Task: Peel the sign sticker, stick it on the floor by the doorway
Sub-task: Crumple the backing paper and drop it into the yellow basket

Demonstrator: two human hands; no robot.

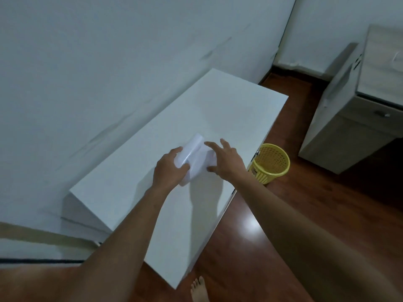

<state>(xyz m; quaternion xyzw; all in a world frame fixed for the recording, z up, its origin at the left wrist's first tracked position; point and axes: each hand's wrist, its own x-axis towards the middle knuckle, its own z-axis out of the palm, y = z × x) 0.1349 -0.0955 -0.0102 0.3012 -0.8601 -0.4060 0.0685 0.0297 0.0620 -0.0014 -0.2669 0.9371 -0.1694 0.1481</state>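
A curled white sticker sheet (194, 153) lies on the white table top (229, 110), its plain white side up, so no sign print shows. My left hand (169, 168) grips the sheet's left edge, fingers wrapped around the bent paper. My right hand (226, 159) rests on the sheet's right part with fingers spread, thumb at its lower edge.
The table stands against a pale wall (109, 62). A yellow mesh basket (271, 163) sits on the dark wood floor (327, 203) just right of the table. A grey cabinet (349, 118) stands at the right. A bare foot (199, 289) shows near the table's front corner.
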